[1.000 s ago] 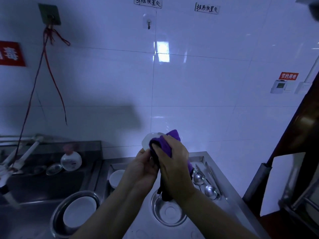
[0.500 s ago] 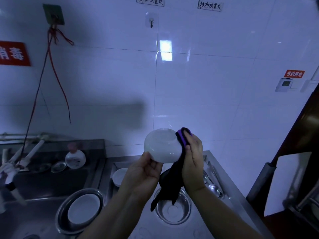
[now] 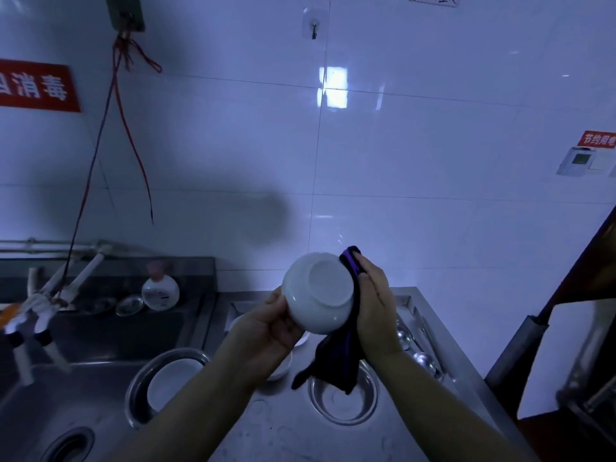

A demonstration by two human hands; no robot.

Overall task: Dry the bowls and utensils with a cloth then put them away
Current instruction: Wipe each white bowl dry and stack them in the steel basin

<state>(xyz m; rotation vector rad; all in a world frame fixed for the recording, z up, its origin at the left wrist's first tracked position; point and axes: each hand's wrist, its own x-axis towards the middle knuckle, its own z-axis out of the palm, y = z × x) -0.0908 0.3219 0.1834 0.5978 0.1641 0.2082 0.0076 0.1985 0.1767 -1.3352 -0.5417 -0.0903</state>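
Two hands hold one white bowl (image 3: 318, 293) in the air above the steel counter (image 3: 283, 425), base toward the camera: the left hand (image 3: 266, 331) curls round its lower left rim, while the right hand (image 3: 375, 311), fingers fairly straight, presses a purple cloth (image 3: 340, 355) against its right side. That glazed wall is probably damp, so a hard wipe could push it out of the left hand onto the metal basin (image 3: 343, 398) and spoons (image 3: 423, 358) below.
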